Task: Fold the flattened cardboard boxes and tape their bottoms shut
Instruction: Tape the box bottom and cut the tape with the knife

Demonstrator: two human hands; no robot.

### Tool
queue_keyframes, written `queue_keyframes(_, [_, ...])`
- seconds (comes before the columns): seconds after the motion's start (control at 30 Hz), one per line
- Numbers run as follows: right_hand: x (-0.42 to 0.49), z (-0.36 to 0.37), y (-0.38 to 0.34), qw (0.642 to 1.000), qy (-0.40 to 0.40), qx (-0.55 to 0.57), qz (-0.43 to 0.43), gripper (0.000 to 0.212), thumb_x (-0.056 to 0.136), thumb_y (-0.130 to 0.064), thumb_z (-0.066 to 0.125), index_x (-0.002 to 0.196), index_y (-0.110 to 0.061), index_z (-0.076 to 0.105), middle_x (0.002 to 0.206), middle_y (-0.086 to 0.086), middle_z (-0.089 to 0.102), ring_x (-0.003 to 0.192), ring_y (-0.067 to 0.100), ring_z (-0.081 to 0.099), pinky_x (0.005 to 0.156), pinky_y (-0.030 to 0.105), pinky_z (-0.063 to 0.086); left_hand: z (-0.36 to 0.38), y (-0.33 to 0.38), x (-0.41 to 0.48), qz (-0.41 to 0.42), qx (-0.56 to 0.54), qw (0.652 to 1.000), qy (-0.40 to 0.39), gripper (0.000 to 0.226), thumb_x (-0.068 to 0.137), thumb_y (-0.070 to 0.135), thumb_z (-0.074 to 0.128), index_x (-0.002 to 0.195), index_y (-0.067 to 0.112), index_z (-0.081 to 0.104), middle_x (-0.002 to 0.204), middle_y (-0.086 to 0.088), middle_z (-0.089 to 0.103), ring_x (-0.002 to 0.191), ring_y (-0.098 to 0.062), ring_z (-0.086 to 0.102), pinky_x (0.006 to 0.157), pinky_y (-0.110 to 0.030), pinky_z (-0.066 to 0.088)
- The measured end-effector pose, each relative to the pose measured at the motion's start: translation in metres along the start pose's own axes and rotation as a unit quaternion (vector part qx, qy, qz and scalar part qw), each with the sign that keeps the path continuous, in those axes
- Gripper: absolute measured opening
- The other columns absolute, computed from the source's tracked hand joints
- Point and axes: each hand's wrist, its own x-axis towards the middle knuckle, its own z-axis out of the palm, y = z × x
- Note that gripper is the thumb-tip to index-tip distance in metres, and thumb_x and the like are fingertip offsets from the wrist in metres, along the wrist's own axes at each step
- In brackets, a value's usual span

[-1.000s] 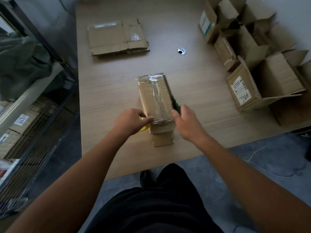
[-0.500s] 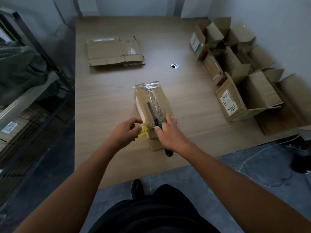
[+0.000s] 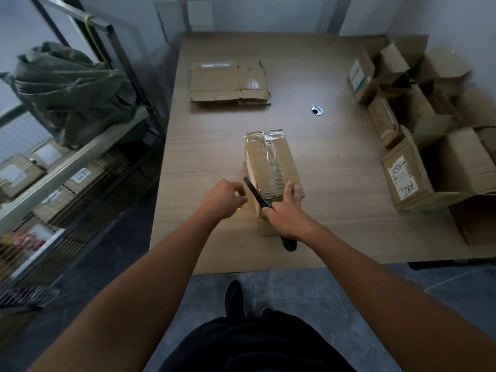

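moved: scissors (image 3: 255, 193) blade now left of box (image 3: 271, 162)
left grip (image 3: 224, 198): clenched on yellow tape (image 3: 239, 208)
right grip (image 3: 284, 210): grasping scissors, fingers (image 3: 288, 187) on box

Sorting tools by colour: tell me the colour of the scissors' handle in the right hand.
Dark green, nearly black; the scissors' handle shows best in head view.

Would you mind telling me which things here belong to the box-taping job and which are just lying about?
Job: taped box, scissors in the right hand, yellow tape roll in the left hand, flattened boxes, folded boxes on the right.
Lying about: cable grommet, grey bag and parcels on the shelf.
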Motion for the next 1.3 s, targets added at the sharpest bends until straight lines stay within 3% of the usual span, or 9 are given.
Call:
queue_keyframes(0.27, [0.011, 0.011, 0.021, 0.995, -0.001, -0.104, -0.003, 0.057, 0.104, -0.044, 0.043, 0.143, -0.004, 0.049, 0.15, -0.005, -0.054, 0.143, 0.022, -0.044, 0.112, 0.077, 0.011, 0.004, 0.01, -0.064, 0.091, 0.047, 0.985, 0.138, 0.017, 0.098, 0.039, 0.063, 0.106, 0.025, 0.068, 0.116, 0.007, 0.055, 0.083, -0.017, 0.059, 0.068, -0.035, 0.052])
queue_keyframes(0.43, [0.003, 0.007, 0.024, 0.995, 0.024, -0.08, -0.051, 0.049, 0.103, -0.047, 0.039, 0.107, -0.01, 0.07, 0.159, -0.003, -0.041, 0.147, 0.025, -0.038, 0.116, 0.073, -0.006, 0.016, -0.037, -0.111, 0.02, 0.086, 0.987, 0.132, 0.016, 0.101, 0.035, 0.059, 0.106, 0.02, 0.064, 0.114, 0.004, 0.052, 0.078, -0.022, 0.059, 0.066, -0.035, 0.047])
queue_keyframes(0.53, [-0.013, 0.017, 0.035, 0.974, 0.133, -0.144, -0.115, 0.043, 0.103, -0.05, 0.035, 0.093, -0.019, 0.062, 0.166, 0.001, -0.024, 0.151, 0.029, -0.028, 0.118, 0.069, -0.002, 0.02, -0.072, -0.131, -0.019, 0.136, 0.982, 0.129, 0.018, 0.104, 0.033, 0.053, 0.106, 0.018, 0.062, 0.116, 0.002, 0.052, 0.073, -0.026, 0.06, 0.064, -0.04, 0.052])
queue_keyframes(0.63, [-0.034, 0.045, 0.038, 0.948, 0.228, -0.15, -0.162, 0.049, 0.097, -0.052, 0.031, 0.091, -0.017, 0.064, 0.16, 0.013, 0.022, 0.149, 0.032, 0.013, 0.111, 0.063, 0.021, 0.024, -0.112, -0.141, -0.03, 0.189, 0.975, 0.116, 0.016, 0.105, 0.028, 0.05, 0.107, 0.016, 0.06, 0.118, -0.004, 0.051, 0.068, -0.029, 0.055, 0.064, -0.042, 0.049])
queue_keyframes(0.7, [-0.035, 0.065, 0.028, 0.949, 0.228, -0.14, -0.167, 0.058, 0.097, -0.054, 0.024, 0.101, -0.013, 0.065, 0.132, 0.011, 0.054, 0.125, 0.032, 0.046, 0.099, 0.052, 0.033, 0.03, -0.136, -0.143, -0.021, 0.198, 0.974, 0.108, 0.013, 0.103, 0.024, 0.053, 0.107, 0.014, 0.061, 0.118, -0.008, 0.054, 0.074, -0.033, 0.057, 0.067, -0.041, 0.039])
queue_keyframes(0.8, [-0.018, 0.098, 0.006, 0.978, 0.129, -0.097, -0.133, 0.044, 0.105, -0.049, 0.028, 0.112, -0.015, 0.054, 0.101, 0.009, 0.066, 0.097, 0.033, 0.063, 0.087, 0.044, 0.039, 0.046, -0.163, -0.138, -0.017, 0.172, 0.977, 0.124, 0.012, 0.1, 0.024, 0.059, 0.104, 0.015, 0.065, 0.119, -0.012, 0.056, 0.088, -0.038, 0.061, 0.072, -0.045, 0.04])
queue_keyframes(0.9, [0.005, 0.139, -0.01, 0.989, 0.099, -0.011, -0.106, 0.032, 0.105, -0.043, 0.043, 0.109, -0.012, 0.049, 0.092, 0.011, 0.06, 0.087, 0.037, 0.061, 0.069, 0.042, 0.046, 0.071, -0.181, -0.129, -0.042, 0.108, 0.987, 0.114, 0.016, 0.098, 0.032, 0.059, 0.107, 0.022, 0.066, 0.126, -0.011, 0.048, 0.108, -0.037, 0.05, 0.092, -0.051, 0.036])
queue_keyframes(0.97, [0.024, 0.162, -0.018, 0.989, 0.118, 0.01, -0.089, 0.032, 0.103, -0.04, 0.046, 0.115, -0.01, 0.049, 0.101, 0.015, 0.062, 0.093, 0.038, 0.059, 0.075, 0.047, 0.05, 0.085, -0.189, -0.123, -0.031, 0.092, 0.988, 0.121, 0.014, 0.095, 0.032, 0.061, 0.107, 0.025, 0.066, 0.131, -0.009, 0.044, 0.118, -0.034, 0.041, 0.099, -0.052, 0.03])
queue_keyframes(1.3, [0.077, 0.23, -0.051, 0.956, 0.24, -0.161, -0.044, 0.048, 0.098, -0.037, 0.054, 0.137, -0.01, 0.048, 0.134, 0.02, 0.047, 0.12, 0.04, 0.044, 0.094, 0.05, 0.035, 0.112, -0.202, -0.12, 0.012, 0.159, 0.959, 0.235, 0.033, 0.078, 0.02, 0.078, 0.108, 0.025, 0.065, 0.129, -0.005, 0.056, 0.102, -0.031, 0.039, 0.082, -0.045, 0.031])
